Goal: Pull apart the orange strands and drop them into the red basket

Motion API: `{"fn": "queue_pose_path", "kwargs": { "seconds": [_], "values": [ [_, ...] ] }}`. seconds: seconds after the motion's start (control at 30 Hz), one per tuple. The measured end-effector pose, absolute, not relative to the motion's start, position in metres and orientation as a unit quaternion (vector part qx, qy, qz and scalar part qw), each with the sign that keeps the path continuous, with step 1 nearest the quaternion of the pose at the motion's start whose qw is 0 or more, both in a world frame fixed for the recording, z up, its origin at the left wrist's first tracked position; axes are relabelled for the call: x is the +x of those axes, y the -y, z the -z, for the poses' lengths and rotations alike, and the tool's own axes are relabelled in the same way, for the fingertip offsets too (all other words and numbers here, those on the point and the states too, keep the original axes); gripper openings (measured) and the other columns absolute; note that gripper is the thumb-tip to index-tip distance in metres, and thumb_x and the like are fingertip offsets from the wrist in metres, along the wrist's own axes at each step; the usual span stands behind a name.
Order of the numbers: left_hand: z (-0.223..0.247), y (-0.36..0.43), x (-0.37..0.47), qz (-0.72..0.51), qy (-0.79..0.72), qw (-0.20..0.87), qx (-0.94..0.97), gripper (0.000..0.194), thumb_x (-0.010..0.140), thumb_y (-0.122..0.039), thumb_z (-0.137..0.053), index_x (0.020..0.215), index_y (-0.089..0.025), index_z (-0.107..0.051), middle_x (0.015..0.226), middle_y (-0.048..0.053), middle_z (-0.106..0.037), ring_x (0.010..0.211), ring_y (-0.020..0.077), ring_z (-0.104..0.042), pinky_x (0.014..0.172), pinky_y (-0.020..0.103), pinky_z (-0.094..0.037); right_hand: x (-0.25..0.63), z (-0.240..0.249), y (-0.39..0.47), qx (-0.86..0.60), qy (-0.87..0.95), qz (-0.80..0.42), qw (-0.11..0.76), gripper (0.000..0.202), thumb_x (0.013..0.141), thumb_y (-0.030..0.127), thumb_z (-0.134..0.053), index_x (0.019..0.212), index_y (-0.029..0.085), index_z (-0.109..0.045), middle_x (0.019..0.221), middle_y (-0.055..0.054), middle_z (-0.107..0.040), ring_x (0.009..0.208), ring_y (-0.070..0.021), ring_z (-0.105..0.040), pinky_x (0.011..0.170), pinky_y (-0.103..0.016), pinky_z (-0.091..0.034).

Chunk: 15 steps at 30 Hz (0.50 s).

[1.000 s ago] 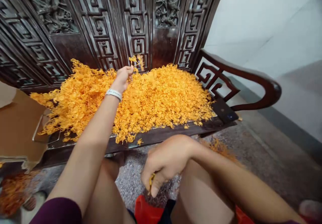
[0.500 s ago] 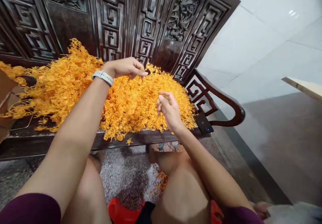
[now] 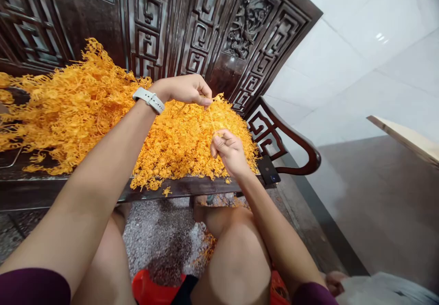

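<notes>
Fingers pinched together, the left hand (image 3: 192, 89) clamps the upper end of a thin orange strand (image 3: 212, 120), while the right hand (image 3: 230, 153), at the left's 5 o'clock, closes its fingers on the lower end. Drawn straight between them above a heap of spidery orange pieces (image 3: 178, 152), the strand looks feather-light, pliable and easily snapped, best taken by fingertip near its ends. The heap spreads toward 9 o'clock along the dark wooden surface (image 3: 192, 186); a dark phone (image 3: 267, 168) lies at the right hand's 4 o'clock.
</notes>
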State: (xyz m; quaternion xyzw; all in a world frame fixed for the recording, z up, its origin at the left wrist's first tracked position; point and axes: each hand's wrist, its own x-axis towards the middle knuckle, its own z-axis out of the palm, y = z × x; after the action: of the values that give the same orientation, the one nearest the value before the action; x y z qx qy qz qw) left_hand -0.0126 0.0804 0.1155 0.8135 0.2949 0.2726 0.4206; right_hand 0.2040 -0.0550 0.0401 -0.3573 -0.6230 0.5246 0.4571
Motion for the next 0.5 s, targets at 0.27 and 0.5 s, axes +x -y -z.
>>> {"fn": "queue_pose_path", "kwargs": {
  "seconds": [0.27, 0.5],
  "values": [
    [-0.124, -0.061, 0.009, -0.258, -0.273, 0.416, 0.828, 0.016, 0.063, -0.027, -0.088, 0.059, -0.020, -0.074, 0.057, 0.004, -0.055, 0.060, 0.0179, -0.050, 0.066, 0.037, -0.037, 0.211, -0.066, 0.072, -0.280, 0.688, -0.611, 0.273, 0.028, 0.097, 0.041, -0.074, 0.083, 0.020, -0.061, 0.058, 0.005, -0.062, 0.049, -0.0075, -0.051, 0.051, -0.023, -0.037],
    [-0.123, -0.082, -0.033, -0.316, -0.454, 0.137, 0.822, 0.022, 0.087, -0.029, -0.066, 0.070, -0.017, -0.072, 0.058, 0.003, -0.050, 0.064, 0.0177, -0.047, 0.077, 0.039, -0.039, 0.164, -0.036, 0.122, -0.024, 0.780, -0.566, -0.267, 0.018, 0.090, 0.014, -0.076, 0.073, 0.020, -0.075, 0.070, 0.003, -0.070, 0.063, -0.0094, -0.062, 0.061, -0.023, -0.042]
  ]
}}
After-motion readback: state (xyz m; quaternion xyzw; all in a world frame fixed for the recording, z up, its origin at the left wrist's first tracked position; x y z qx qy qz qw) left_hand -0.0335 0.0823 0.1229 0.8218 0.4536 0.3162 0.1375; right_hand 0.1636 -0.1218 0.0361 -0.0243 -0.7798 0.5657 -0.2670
